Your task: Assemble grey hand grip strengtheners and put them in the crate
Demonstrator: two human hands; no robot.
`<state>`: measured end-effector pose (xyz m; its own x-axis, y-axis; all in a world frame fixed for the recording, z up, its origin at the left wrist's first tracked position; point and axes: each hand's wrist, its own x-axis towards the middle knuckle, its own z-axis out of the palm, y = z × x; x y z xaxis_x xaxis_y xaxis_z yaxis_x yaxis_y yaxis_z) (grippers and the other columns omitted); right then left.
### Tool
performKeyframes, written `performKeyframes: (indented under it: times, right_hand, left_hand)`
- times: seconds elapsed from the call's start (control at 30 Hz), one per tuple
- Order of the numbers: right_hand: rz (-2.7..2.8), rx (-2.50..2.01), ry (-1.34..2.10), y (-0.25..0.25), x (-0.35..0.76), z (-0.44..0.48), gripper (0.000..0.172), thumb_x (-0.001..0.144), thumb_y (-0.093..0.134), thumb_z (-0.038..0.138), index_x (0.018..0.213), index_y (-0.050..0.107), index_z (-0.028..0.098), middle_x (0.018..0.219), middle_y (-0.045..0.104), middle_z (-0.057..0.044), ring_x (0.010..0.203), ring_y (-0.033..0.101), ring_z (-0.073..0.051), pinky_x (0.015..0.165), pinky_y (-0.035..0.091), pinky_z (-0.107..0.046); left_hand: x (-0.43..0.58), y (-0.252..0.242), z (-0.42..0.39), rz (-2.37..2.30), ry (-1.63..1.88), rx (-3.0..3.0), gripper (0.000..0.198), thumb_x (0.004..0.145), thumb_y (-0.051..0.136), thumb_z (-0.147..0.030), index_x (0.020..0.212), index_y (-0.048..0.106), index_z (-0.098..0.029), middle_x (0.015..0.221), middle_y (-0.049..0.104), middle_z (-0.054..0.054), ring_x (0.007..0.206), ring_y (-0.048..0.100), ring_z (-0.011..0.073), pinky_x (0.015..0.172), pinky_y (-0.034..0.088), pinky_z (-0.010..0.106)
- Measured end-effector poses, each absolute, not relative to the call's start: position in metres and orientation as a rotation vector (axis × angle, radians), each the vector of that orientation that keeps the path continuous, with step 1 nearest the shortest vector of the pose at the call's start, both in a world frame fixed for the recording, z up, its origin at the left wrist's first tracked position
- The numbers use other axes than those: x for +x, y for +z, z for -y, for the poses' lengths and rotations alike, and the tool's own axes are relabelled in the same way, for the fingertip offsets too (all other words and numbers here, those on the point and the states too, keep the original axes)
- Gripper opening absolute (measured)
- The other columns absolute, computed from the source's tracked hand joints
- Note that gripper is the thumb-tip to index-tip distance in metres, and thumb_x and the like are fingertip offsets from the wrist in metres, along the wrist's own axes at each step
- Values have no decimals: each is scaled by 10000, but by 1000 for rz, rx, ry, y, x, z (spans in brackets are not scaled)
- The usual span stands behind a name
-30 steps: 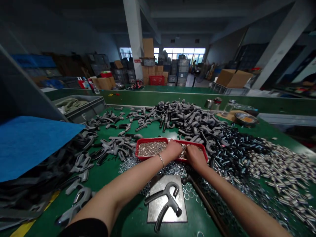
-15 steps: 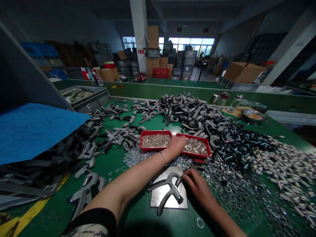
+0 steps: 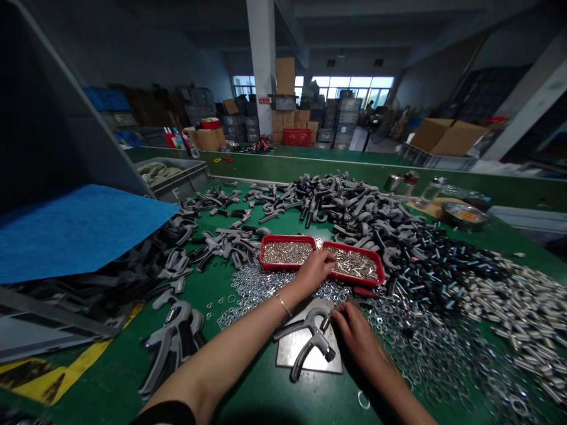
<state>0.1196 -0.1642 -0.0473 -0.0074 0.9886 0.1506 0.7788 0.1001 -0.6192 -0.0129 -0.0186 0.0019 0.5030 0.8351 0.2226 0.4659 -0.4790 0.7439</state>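
Observation:
A grey hand-grip exerciser [image 3: 308, 342] lies on a small metal plate [image 3: 328, 366] in front of me on the green table. My right hand [image 3: 354, 330] rests at its upper end, fingertips pinched on a small part against the grip. My left hand [image 3: 315, 268] reaches forward to the near edge between two red trays [image 3: 287, 241] of small metal parts, fingers curled; whether it holds anything is hidden. Loose washers [image 3: 252, 286] lie scattered around both hands.
A heap of grey handles [image 3: 336, 203] covers the table's far middle. Black-and-silver bolts [image 3: 438, 265] and silver pins [image 3: 527, 307] spread to the right. Assembled grips [image 3: 172, 336] lie at near left below a blue sheet [image 3: 75, 227]. A grey bin [image 3: 177, 177] stands at back left.
My right hand left the red tray and came back to the exerciser on the plate. My left hand stayed at the trays. The view shifted slightly.

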Motion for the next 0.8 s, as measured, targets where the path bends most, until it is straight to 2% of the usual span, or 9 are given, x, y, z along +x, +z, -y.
performKeyframes:
  times: [0.1, 0.17, 0.3, 0.4, 0.47, 0.57, 0.7, 0.8]
  right_hand:
    - [1963, -1726, 398, -47, 117, 164, 223, 996, 414, 302, 877, 567, 193, 884, 640, -98, 850, 594, -256, 799, 477, -390]
    - [2076, -1705, 349, -44, 115, 163, 204, 983, 428, 249, 859, 580, 192, 889, 634, -105, 874, 573, -272, 817, 459, -407]
    - [2234, -1682, 305, -35, 120, 162, 131, 960, 476, 196, 917, 599, 201, 905, 642, -84, 895, 579, -267, 818, 460, -381]
    - [2214, -1795, 210, -27, 138, 172, 141, 949, 520, 244, 1047, 583, 164, 1018, 638, -141, 949, 581, -302, 801, 475, -401]
    - [2219, -1965, 61, -25, 154, 185, 160, 924, 558, 282, 999, 590, 145, 990, 638, -173, 915, 580, -335, 773, 477, -432]
    - [2257, -2172, -50, -30, 172, 203, 142, 880, 605, 309, 845, 589, 172, 845, 653, -156, 807, 591, -335, 700, 473, -424]
    - [2181, -2161, 11, -37, 181, 213, 156, 913, 511, 312, 795, 532, 213, 843, 652, -137, 811, 606, -307, 713, 475, -404]
    - [1962, -2003, 316, -31, 178, 217, 146, 939, 440, 349, 903, 496, 219, 883, 643, -110, 780, 620, -265, 692, 496, -374]
  left_hand:
    - [-44, -5, 55, -1056, 815, 1905, 149, 921, 558, -233, 1018, 620, -138, 856, 685, 32, 727, 672, 160, 667, 519, 254]
    - [-65, -13, 82, -1060, 817, 1751, 130, 905, 591, -276, 933, 636, -158, 801, 665, 11, 684, 646, 159, 634, 493, 254]
    - [-90, -32, 120, -1117, 783, 1884, 122, 879, 642, -245, 775, 641, -180, 852, 631, 17, 858, 600, 192, 786, 458, 304]
    - [-90, -43, 130, -1151, 752, 2063, 113, 886, 643, -202, 778, 617, -179, 904, 614, 26, 933, 561, 204, 864, 430, 337]
    - [-88, -46, 131, -1186, 723, 2137, 120, 902, 632, -195, 788, 596, -177, 898, 605, 28, 930, 549, 207, 865, 429, 344]
    - [-84, -44, 130, -1239, 679, 2223, 143, 928, 606, -199, 790, 579, -175, 883, 598, 30, 918, 551, 210, 856, 442, 350]
    - [-80, -39, 130, -1162, 563, 2569, 152, 964, 541, -178, 832, 612, -156, 891, 616, 57, 892, 565, 232, 855, 448, 390]
    - [-79, -39, 134, -939, 430, 2846, 223, 991, 465, -155, 857, 643, -147, 891, 634, 73, 855, 576, 238, 810, 457, 385]
